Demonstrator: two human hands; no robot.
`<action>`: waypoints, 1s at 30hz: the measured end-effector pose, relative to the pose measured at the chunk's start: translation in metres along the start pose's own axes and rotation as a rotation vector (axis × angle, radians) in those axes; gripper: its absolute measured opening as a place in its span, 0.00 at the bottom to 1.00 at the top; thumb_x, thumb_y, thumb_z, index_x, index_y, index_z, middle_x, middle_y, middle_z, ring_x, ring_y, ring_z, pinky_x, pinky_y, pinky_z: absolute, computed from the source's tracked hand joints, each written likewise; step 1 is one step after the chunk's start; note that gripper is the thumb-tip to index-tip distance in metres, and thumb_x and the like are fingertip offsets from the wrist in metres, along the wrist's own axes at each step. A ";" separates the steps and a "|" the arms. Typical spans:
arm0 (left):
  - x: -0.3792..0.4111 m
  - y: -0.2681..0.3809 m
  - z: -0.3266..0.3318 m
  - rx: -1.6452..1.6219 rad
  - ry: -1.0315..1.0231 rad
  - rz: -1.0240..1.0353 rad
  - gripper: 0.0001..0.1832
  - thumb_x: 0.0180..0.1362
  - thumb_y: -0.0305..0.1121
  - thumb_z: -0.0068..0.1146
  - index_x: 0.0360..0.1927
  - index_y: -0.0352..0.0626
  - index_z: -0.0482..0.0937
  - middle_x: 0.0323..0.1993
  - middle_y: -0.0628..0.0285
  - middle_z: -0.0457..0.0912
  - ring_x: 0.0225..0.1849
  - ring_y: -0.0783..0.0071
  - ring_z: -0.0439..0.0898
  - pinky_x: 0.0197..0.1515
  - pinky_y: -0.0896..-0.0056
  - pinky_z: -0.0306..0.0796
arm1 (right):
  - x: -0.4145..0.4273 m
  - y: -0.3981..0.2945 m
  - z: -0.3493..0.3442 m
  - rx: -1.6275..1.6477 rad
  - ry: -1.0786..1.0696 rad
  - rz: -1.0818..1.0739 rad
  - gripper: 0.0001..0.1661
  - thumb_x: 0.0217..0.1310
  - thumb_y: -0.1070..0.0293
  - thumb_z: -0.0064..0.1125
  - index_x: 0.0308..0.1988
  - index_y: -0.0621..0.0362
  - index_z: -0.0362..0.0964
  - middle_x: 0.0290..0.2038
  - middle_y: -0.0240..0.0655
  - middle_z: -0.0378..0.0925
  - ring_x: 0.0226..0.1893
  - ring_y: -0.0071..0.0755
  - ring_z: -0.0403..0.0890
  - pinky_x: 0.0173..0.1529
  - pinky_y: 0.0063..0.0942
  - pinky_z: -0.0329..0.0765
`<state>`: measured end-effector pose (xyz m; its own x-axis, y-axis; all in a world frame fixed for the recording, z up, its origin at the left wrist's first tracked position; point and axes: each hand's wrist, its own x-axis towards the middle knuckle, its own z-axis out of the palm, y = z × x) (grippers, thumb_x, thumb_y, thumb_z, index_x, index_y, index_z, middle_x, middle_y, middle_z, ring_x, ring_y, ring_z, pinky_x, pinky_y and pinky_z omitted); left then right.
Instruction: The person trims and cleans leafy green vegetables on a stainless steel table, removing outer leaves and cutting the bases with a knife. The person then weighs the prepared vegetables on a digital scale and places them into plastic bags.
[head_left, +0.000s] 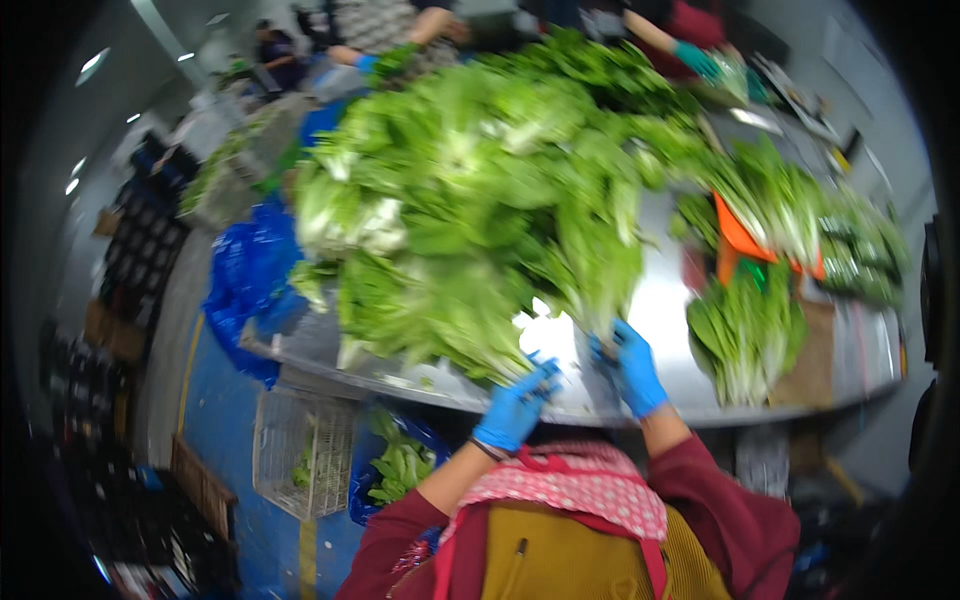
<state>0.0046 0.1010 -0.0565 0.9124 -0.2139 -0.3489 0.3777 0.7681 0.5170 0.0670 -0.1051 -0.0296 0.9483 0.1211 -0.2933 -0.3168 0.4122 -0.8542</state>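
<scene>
My left hand (519, 405), in a blue glove, is closed at the stalk end of a leafy green head (450, 322) lying at the near edge of the metal table (667, 300). The blue-gloved right hand (636, 369) grips the base of another green head (604, 281), whose leaves point away from me. Blur hides the exact finger positions on both. Beyond them rises a large heap of leafy greens (465, 165). To the right, a bunch of pale-stalked greens (750, 341) lies against an orange plastic holder (739, 229).
More greens (780, 195) rest on the orange holder, beside plastic-wrapped bunches (862, 247). A blue plastic bag (255, 277) hangs at the table's left end. Below stand a white wire basket (300, 450) and a blue-lined container of leaves (401, 465). Across the table are co-workers' gloved hands (697, 60).
</scene>
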 end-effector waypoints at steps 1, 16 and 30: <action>-0.002 0.000 -0.006 -0.016 0.011 -0.009 0.18 0.62 0.25 0.53 0.55 0.32 0.71 0.57 0.52 0.73 0.55 0.59 0.75 0.55 0.54 0.73 | -0.001 0.000 0.006 0.005 0.024 0.010 0.15 0.61 0.74 0.55 0.49 0.59 0.72 0.34 0.27 0.77 0.32 0.21 0.77 0.38 0.21 0.76; 0.025 -0.014 0.021 -0.014 -0.199 -0.132 0.28 0.68 0.31 0.45 0.69 0.34 0.55 0.66 0.56 0.65 0.66 0.66 0.65 0.70 0.61 0.55 | -0.028 0.030 0.025 -0.902 -0.059 -0.784 0.31 0.54 0.80 0.56 0.59 0.56 0.69 0.39 0.44 0.75 0.37 0.44 0.78 0.42 0.32 0.75; 0.006 -0.009 0.018 -0.192 -0.084 -0.120 0.23 0.66 0.30 0.49 0.64 0.36 0.65 0.54 0.56 0.76 0.53 0.66 0.75 0.61 0.61 0.65 | -0.035 0.004 0.042 -1.167 -0.281 -0.719 0.46 0.40 0.85 0.58 0.64 0.56 0.62 0.33 0.44 0.73 0.29 0.48 0.76 0.34 0.37 0.74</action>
<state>0.0098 0.0818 -0.0493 0.8759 -0.3537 -0.3281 0.4544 0.8332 0.3152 0.0330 -0.0701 -0.0044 0.8351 0.4386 0.3320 0.5342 -0.5025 -0.6798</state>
